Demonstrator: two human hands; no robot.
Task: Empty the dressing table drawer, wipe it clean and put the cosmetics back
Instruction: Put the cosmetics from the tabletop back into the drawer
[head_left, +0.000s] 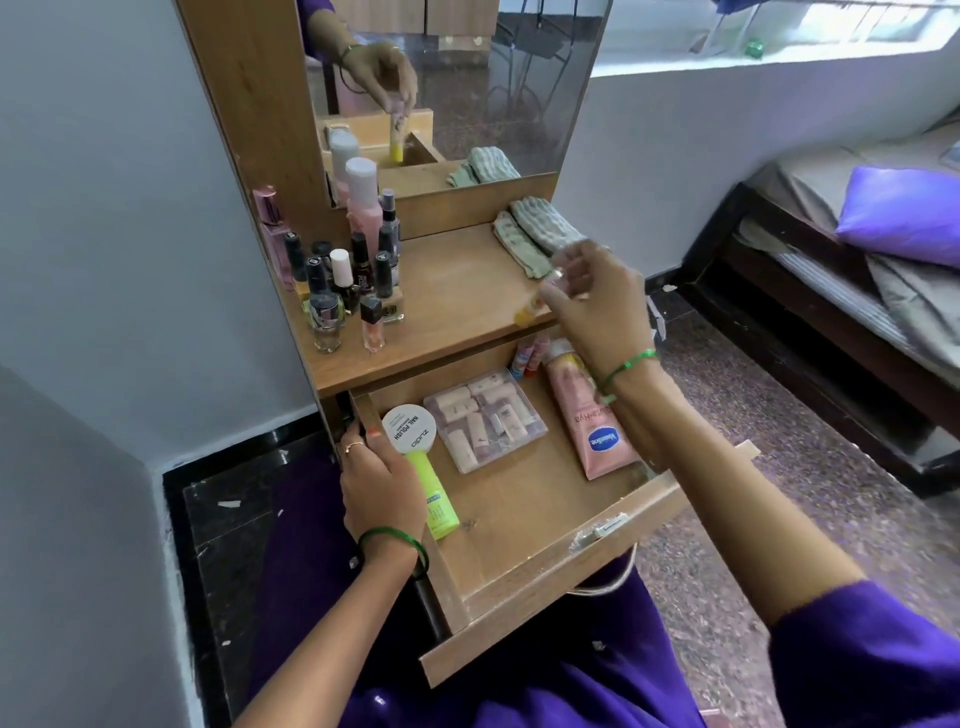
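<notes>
The wooden drawer (524, 519) is pulled out under the dressing table top (457, 291). Inside lie a white nail polish remover tub (410, 427), a neon green tube (434, 499), a clear box of small tubes (485, 426), a pink Vaseline tube (592, 431) and small lip balms (527, 356) at the back. My left hand (376, 480) grips the drawer's left wall. Above the back of the drawer, my right hand (592, 306) pinches a small tube with a yellow cap (527, 312), blurred by motion. A folded grey-green cloth (535, 239) lies on the table top.
Several nail polish bottles (337, 291), a pink bottle (363, 208) and a perfume bottle (272, 228) crowd the table top's left side. The mirror (452, 88) stands behind. A bed with a purple pillow (898, 213) is to the right. A white wall is at left.
</notes>
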